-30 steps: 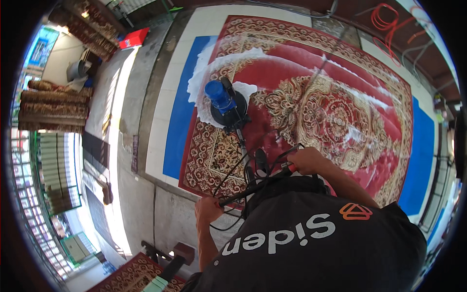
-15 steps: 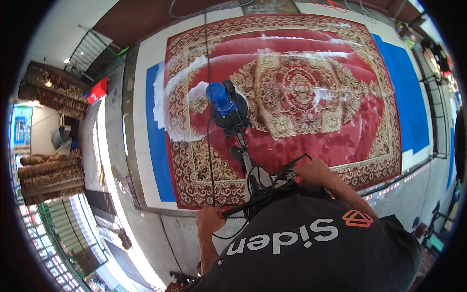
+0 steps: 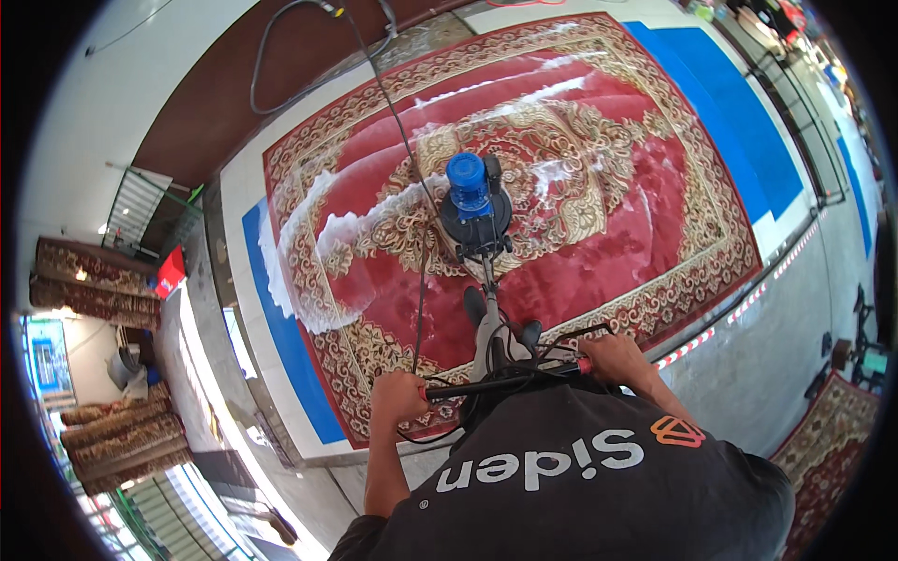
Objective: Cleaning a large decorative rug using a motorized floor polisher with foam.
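Note:
A red and beige patterned carpet [image 3: 580, 280] lies spread out in front of me, streaked with white foam [image 3: 346, 229]. On its middle stands a rotary floor scrubber [image 3: 472, 192] with a blue motor and a round black base. Its black handlebar [image 3: 505, 381] runs across in front of my body. My left hand [image 3: 399, 397] is closed around the bar's left grip. At the right end, my right hand [image 3: 617, 358] wraps round the other grip, beside a thin black lever loop. The scrubbing face underneath is hidden.
A black power cable [image 3: 398, 131] crosses the carpet left of the machine, up to the far wall. Blue floor panels [image 3: 739, 122] show beyond the carpet's right and left sides. Rolled carpets [image 3: 126, 439] and a red box [image 3: 171, 272] are at the left. A striped strip [image 3: 692, 348] edges the floor.
The scrubber has moved right across the carpet, from the foamy left part onto the central pattern. My view has turned, so the carpet appears tilted. Both hands keep their hold on the handlebar.

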`<state>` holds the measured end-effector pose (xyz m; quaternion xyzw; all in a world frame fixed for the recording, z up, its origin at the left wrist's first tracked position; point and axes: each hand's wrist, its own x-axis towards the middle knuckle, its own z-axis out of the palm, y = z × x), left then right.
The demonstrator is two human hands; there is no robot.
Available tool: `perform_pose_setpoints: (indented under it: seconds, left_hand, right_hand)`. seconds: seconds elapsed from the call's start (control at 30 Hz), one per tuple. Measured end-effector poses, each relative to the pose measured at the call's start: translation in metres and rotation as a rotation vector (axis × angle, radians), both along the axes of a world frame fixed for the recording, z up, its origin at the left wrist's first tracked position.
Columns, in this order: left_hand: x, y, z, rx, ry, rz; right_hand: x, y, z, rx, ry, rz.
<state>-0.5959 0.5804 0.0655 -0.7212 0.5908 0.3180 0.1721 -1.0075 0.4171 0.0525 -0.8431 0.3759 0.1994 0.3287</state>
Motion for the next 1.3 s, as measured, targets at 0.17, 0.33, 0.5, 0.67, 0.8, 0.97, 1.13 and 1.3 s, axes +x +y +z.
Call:
perform_pose_setpoints:
  seconds: [0.17,0.33,0.5,0.67,0.8,0.97,1.13,1.3]
  left_hand:
    - [-0.011,-0.053,-0.029,-0.064,0.053,-0.182]
    - [-0.040,-0.141,-0.020,-0.036,0.046,-0.348]
    - [-0.061,-0.215,-0.043,-0.027,0.046,-0.493]
    - [-0.090,-0.299,-0.049,0.007,0.038,-0.572]
    - [-0.121,-0.369,-0.047,-0.010,0.046,-0.628]
    - [-0.158,-0.452,-0.048,-0.044,0.052,-0.674]
    - [-0.202,-0.528,-0.049,-0.014,0.064,-0.707]
    - [-0.246,-0.590,-0.053,-0.052,0.114,-0.740]
  right_hand:
    - [-0.039,0.018,-0.007,-0.019,-0.017,-0.200]
    - [-0.073,0.033,-0.039,-0.097,-0.072,-0.378]
    - [-0.092,0.011,-0.048,-0.130,-0.071,-0.524]
    - [-0.114,-0.033,-0.057,-0.130,-0.018,-0.620]
    - [-0.134,-0.086,-0.048,-0.085,0.011,-0.676]
    - [-0.169,-0.148,-0.045,-0.119,-0.002,-0.696]
    - [-0.207,-0.205,-0.056,-0.181,-0.009,-0.701]
    - [-0.244,-0.254,-0.055,-0.157,0.008,-0.729]
